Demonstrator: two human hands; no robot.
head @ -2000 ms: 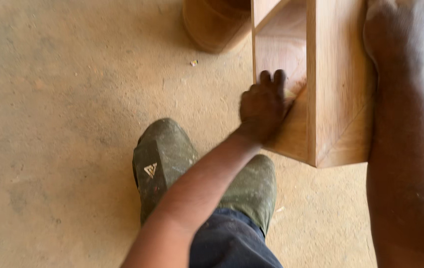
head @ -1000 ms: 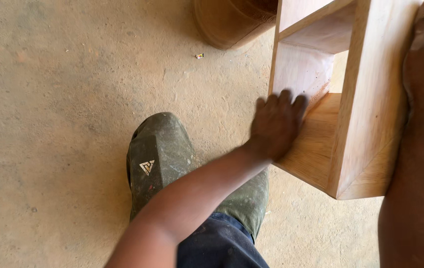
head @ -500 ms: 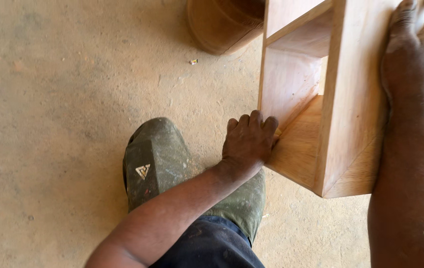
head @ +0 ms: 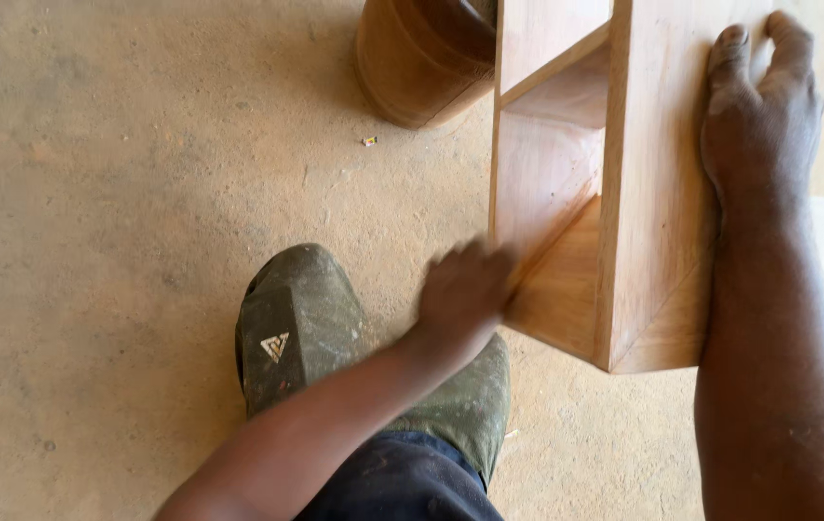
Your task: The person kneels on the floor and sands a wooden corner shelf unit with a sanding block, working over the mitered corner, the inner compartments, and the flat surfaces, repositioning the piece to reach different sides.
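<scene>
While the open-sided box of pale brown wood with an inner shelf [head: 624,183] stands off the dusty concrete floor [head: 122,193], the right hand [head: 757,116] lies flat on its broad outer panel, fingers together and extended toward the top edge. The left hand [head: 463,292] is motion-blurred, resting against the lower inside board; whether its fingers grip cannot be told. A dusty green boot [head: 306,323] sits below. A round wooden block [head: 421,58] stands just beside the box.
</scene>
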